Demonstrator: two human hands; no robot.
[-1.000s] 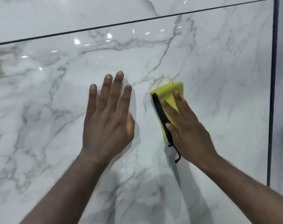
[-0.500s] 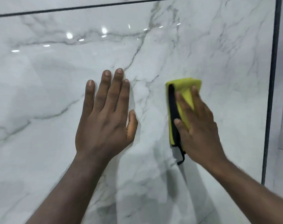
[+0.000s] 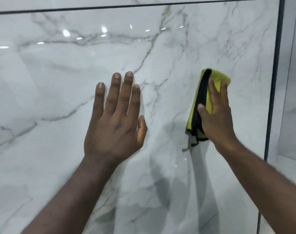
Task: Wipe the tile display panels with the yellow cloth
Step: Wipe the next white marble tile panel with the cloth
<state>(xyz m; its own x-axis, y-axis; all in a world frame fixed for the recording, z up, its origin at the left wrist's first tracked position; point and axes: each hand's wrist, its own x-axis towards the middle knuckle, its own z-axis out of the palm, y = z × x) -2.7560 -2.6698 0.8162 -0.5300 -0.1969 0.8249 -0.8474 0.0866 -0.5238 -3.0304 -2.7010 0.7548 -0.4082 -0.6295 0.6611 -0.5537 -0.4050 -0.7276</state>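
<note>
Now, the yellow cloth (image 3: 217, 77): lies folded, black hem leftward, pressed flat to the marble panel (image 3: 59, 85) under the right hand (image 3: 214, 119), fingers straight. Sits further right than half a second ago, nearer the dark edge strip (image 3: 275, 81). Left hand (image 3: 115, 125) unmoved, flat, fingers straight, well apart from cloth.

Panel (image 3: 59, 92): glossy white marble-look tile with grey veins, upright, filling most of the view; small bright light reflections near its top. Thin dark joint (image 3: 127, 6) above, second panel (image 3: 76, 2) of like pattern beyond it; dark strip (image 3: 277, 65) along the right edge.

Cloth (image 3: 218, 78): yellow with black edging, folded into a narrow pad, top leaning slightly right. Flat against the panel's right part, near the strip but apart from it. Pressed under straight fingers of the right hand (image 3: 216, 120), thumb on the black edge. Small black tag hanging at the lower end.
</note>
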